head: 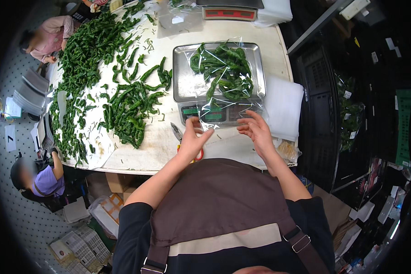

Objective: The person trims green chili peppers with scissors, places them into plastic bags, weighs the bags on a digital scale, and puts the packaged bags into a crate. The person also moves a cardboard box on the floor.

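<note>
A clear plastic bag holding green peppers lies on the metal tray of a digital scale. Its near end hangs over the scale's display panel. My left hand has the bag's near left corner between thumb and fingers. Just off the bag's near right edge, my right hand has its fingers spread and bent, with nothing seen in them. Scissors with red and yellow handles lie partly hidden under my left hand and forearm.
Left of the scale is a small heap of green peppers, with a larger pile beyond. Flat white sheets or bags lie at the right. Another scale stands at the back. Two people sit along the left side.
</note>
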